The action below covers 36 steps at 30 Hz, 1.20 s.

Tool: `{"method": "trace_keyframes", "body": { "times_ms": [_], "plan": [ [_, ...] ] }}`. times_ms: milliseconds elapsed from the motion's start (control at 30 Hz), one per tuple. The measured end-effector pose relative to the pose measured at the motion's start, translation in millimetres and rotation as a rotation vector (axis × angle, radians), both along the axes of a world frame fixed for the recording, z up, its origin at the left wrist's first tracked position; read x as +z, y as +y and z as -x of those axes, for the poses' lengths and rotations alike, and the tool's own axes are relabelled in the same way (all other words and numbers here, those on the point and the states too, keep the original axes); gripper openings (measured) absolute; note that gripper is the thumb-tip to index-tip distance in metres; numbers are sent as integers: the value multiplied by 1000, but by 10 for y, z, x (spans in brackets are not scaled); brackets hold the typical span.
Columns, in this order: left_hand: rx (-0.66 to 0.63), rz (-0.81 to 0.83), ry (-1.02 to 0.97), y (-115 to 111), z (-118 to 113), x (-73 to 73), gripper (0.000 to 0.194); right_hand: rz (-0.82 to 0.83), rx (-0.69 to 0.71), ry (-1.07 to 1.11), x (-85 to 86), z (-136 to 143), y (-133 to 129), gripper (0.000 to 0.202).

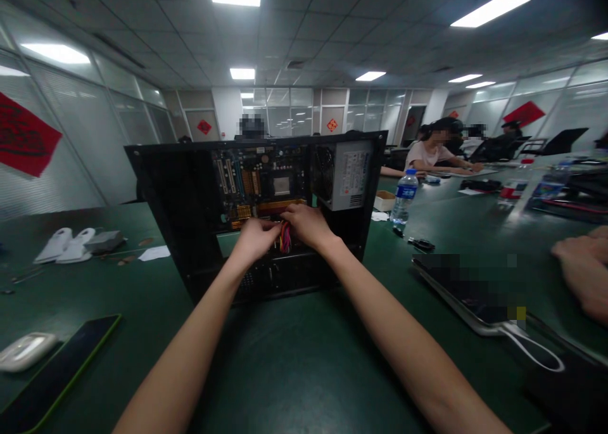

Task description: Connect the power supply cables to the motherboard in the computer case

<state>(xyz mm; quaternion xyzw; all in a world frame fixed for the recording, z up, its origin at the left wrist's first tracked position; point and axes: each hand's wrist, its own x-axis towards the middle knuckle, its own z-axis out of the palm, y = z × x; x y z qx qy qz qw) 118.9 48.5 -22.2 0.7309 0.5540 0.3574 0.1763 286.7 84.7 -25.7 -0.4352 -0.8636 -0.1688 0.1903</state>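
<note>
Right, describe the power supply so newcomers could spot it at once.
Find the black case standing on the green table. In its upper right corner sits the power supply, a grey box. Unlike the circuit board beside it, it has a round fan and a big label.

Bottle (405, 197) — blue-capped — near a small open box (384, 200).

Glossy desk, matt case
The desk (294, 370) has a smooth, glossy green surface. On it, the computer case (171, 199) looks like matt black metal; inside, the power supply (349, 174) shows smooth grey metal with a printed label. Right of the case, the bottle (404, 199) is clear, shiny plastic, and the scrap (380, 217) beside it looks like white paper.
</note>
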Motion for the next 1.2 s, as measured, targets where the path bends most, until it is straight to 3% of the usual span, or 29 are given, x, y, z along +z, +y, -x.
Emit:
{"method": "trace_keyframes", "body": {
  "times_ms": [133, 367, 667, 1200],
  "plan": [
    [70, -2, 32, 82, 91, -69, 35, 46, -8, -39, -29, 32, 25, 30],
    [271, 21, 329, 9, 92, -85, 30, 96, -33, -40, -99, 42, 63, 27],
    [216, -33, 475, -12, 34, -57, 33, 127, -39, 32, -137, 30, 75, 22],
    [169, -1, 452, -16, 38, -76, 34, 163, -17, 66, -142, 37, 78, 21]
  ]
}}
